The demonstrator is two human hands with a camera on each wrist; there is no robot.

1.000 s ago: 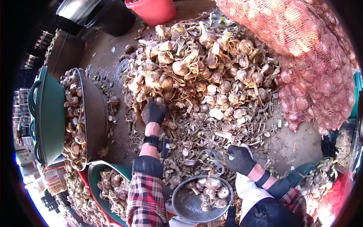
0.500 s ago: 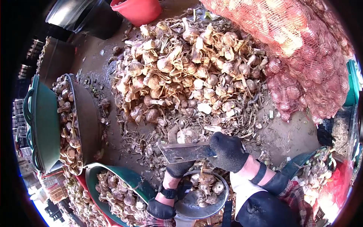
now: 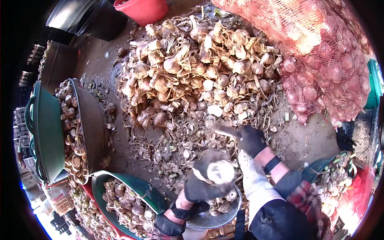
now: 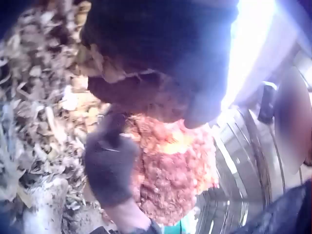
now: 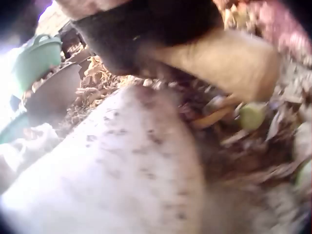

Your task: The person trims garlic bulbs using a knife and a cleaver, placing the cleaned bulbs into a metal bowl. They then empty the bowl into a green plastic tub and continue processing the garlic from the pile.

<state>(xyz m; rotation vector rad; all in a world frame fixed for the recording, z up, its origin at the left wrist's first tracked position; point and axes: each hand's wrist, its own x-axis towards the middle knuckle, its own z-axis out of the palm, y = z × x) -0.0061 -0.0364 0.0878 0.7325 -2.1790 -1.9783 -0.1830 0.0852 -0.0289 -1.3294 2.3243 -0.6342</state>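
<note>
The left hand in a dark cloth glove (image 3: 204, 187) is gripping a round garlic bulb with brown skin and a pale flat face (image 3: 221, 172), and its fingers are wrapping round it. The bulb is sitting at the right, far side of that hand, with its pale face looking up. It is blurring, so I can't tell which way its long line is running. The left hand is touching it, so that one is nearer.

The right hand in a dark cloth glove (image 3: 251, 141) is holding a long, thin, brown tool (image 3: 224, 129), with the fingers bending round it. A light wooden end (image 5: 243, 63) is poking out of that hand. The tool is pointing left and a bit away from the person, lying past the bulb and not touching it.

The left hand is covering part of a round grey metal bowl (image 3: 216, 220), where more bulbs (image 3: 223, 206) are lying.

I'm not seeing any words or brand names I can read, on the red net sack (image 3: 320, 60), the green plastic tub (image 3: 48, 136) or anywhere else.
</note>
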